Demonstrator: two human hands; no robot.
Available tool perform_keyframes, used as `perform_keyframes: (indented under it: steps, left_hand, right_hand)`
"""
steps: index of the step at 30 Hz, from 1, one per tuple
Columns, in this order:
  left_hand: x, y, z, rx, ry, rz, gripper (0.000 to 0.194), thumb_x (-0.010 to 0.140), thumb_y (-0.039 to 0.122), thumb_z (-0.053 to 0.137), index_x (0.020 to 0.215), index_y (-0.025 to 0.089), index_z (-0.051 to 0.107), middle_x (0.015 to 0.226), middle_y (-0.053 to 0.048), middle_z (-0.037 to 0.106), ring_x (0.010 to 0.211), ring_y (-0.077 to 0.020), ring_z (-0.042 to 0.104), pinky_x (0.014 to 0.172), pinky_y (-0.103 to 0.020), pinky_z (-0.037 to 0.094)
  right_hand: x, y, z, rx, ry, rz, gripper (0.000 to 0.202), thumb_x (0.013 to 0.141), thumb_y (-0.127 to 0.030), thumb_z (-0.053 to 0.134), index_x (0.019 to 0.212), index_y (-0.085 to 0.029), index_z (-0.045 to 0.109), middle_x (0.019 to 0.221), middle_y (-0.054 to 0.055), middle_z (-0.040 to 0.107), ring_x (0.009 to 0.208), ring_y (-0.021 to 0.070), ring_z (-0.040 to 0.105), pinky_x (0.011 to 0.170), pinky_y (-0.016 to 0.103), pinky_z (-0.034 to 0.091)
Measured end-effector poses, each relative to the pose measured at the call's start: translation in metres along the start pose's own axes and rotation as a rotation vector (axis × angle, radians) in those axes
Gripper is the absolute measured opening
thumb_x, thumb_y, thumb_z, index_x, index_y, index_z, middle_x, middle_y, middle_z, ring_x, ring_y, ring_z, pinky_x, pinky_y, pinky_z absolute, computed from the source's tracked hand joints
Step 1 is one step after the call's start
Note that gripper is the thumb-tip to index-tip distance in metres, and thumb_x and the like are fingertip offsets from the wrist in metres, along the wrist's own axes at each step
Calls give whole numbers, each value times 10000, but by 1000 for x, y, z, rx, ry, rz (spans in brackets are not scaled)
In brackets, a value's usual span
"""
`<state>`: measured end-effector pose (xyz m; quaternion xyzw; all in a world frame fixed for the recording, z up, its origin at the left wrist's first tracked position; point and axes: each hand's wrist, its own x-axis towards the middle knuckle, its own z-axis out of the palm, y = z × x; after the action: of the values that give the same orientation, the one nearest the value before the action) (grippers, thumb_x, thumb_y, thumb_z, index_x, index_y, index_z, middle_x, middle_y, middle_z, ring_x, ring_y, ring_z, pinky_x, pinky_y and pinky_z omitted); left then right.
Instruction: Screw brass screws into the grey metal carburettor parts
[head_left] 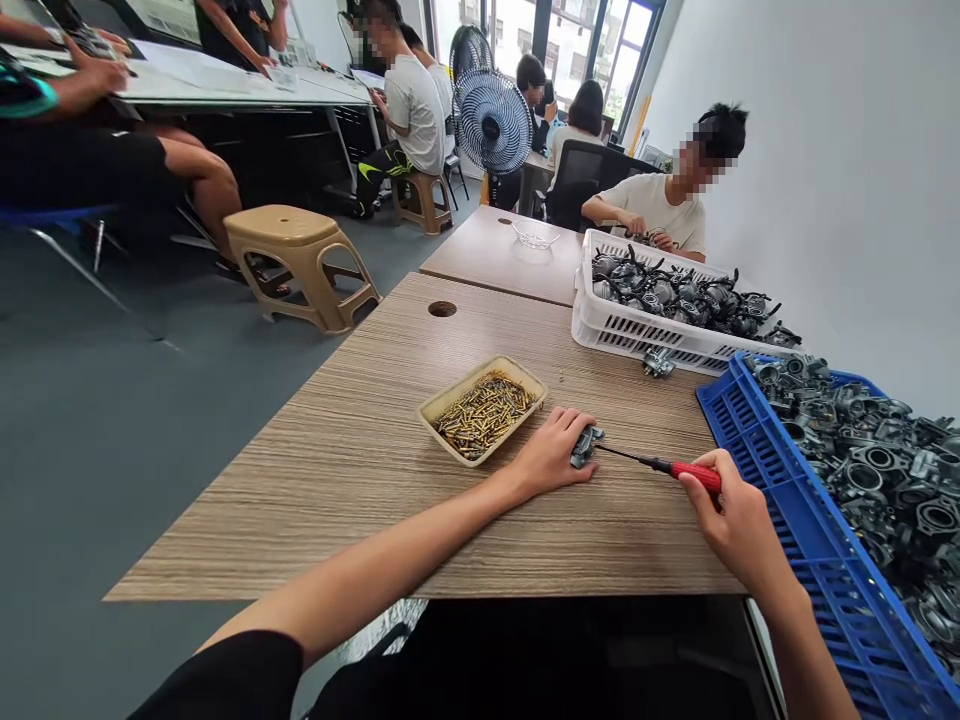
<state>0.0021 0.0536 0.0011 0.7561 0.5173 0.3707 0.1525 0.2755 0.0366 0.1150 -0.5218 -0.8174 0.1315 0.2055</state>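
My left hand [556, 452] is closed round a small grey metal part [586, 447] on the wooden table [360, 480]. In my right hand [731, 510] is the red handle of a screwdriver [696, 476]. Its thin dark shaft points left, and the tip meets the right side of the metal part. Just left of my left hand, a beige tray [470, 461] holds many small brass-coloured pieces [484, 415]. One tiny brass piece [561, 377] lies on the table beyond the tray.
A blue crate [810, 520] of metal parts stands at the right. Behind it are a white crate [645, 338] of dark parts and a loose metal part [658, 362]. A person [660, 205] works at the far table; a stool [300, 260] and fan [492, 125] stand beyond.
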Motion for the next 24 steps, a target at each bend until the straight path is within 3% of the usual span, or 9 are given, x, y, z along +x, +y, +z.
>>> perform_keyframes:
  steps: [2,6,11,13,16,21,24]
  left_hand:
    - [0,0,0,-1,1,-8,536,764,333,774,1241,229,551,1224,-71,631,1178,-289,545,1072,-440,486]
    - [0,0,0,-1,0,-4,529,776,339,770,1245,229,551,1225,-72,630,1183,-287,543,1073,-437,485]
    - [0,0,0,-8,4,-15,527,766,334,773,1236,236,555,1228,-68,627,1186,-285,545,1078,-436,483]
    - [0,0,0,-11,3,-23,522,764,328,769,1233,240,557,1221,-65,630,1182,-285,548,1076,-437,484]
    - [0,0,-1,-14,2,-17,517,767,329,763,1232,236,557,1214,-66,635,1177,-285,548,1075,-442,483]
    - [0,1,-2,-20,2,-27,522,764,336,769,1233,244,558,1221,-63,632,1180,-287,550,1079,-446,481]
    - [0,1,-2,-19,-2,-28,531,765,335,771,1242,244,556,1227,-63,630,1179,-284,552,1085,-444,478]
  right_hand:
    - [-1,-1,-1,-30,-11,26,340,1013,-593,464,971,-261,520,720,5,657,583,205,620,585,292,438]
    - [-1,-1,-3,74,-79,-82,308,1013,-520,491,1171,-255,503,994,58,727,818,219,706,727,296,506]
    - [2,1,-2,-23,-15,50,352,1009,-597,454,920,-264,523,620,-21,605,528,201,585,560,289,416]
    - [2,1,-1,6,-28,23,343,1007,-594,464,1017,-258,533,682,-11,644,571,203,615,582,288,438]
    - [2,1,0,97,-46,-72,326,1014,-546,479,1153,-252,507,931,45,723,762,212,692,685,292,494]
    - [1,0,2,13,9,51,346,1026,-590,453,912,-268,509,570,-49,535,475,182,520,531,285,381]
    - [2,0,0,85,-33,-23,328,1007,-574,493,1083,-256,517,757,0,667,622,201,633,611,289,458]
